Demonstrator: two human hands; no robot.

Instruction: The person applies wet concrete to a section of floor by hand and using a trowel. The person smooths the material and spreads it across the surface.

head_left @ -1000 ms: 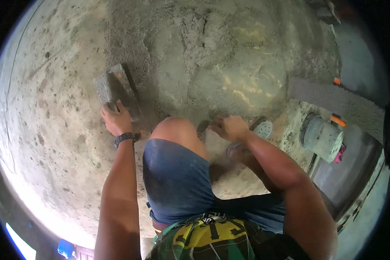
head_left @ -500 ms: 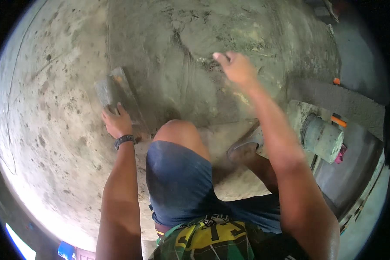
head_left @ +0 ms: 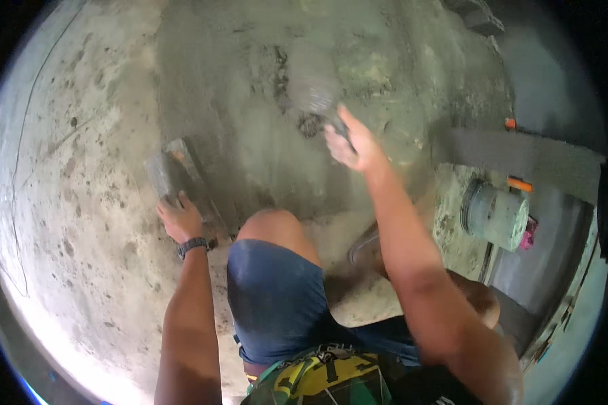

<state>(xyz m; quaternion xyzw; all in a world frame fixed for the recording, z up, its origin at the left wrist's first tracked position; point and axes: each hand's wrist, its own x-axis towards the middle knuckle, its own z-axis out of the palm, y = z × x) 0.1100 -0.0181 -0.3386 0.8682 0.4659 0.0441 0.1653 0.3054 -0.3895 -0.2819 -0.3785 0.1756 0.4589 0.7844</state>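
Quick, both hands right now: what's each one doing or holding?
Left hand: resting on a flat trowel lying on the cement floor.
Right hand: closed on a blurred tool; its kind cannot be told.

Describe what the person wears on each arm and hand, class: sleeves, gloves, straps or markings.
Both forearms are bare, with no sleeves in view. The left hand is ungloved, with a dark watch strapped round its wrist. The right hand is ungloved too, its wrist bare. No markings are visible.
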